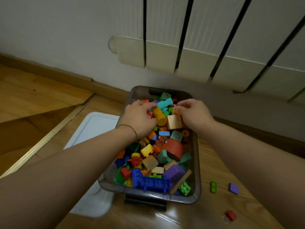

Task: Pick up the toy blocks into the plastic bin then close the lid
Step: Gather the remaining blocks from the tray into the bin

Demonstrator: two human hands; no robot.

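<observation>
A grey see-through plastic bin (pixel 197 164) stands on the wooden floor, piled with several coloured toy blocks. Both my hands are over its far half. My left hand (pixel 140 118) is curled around a yellow cylinder block (pixel 159 116) and some small red pieces. My right hand (pixel 194 114) pinches a small orange block (pixel 176 110) above a tan wooden cube (pixel 174 121). The white lid (pixel 92 129) lies flat on the floor to the left of the bin, partly under it. Loose on the floor to the right are a green brick (pixel 213 187), a purple block (pixel 233 188) and a red block (pixel 231 215).
A white wall with a wooden baseboard (pixel 69 76) runs behind the bin. A white slatted panel (pixel 206 52) hangs on the wall above it. The bin's dark latch (pixel 145 203) faces me at its near end.
</observation>
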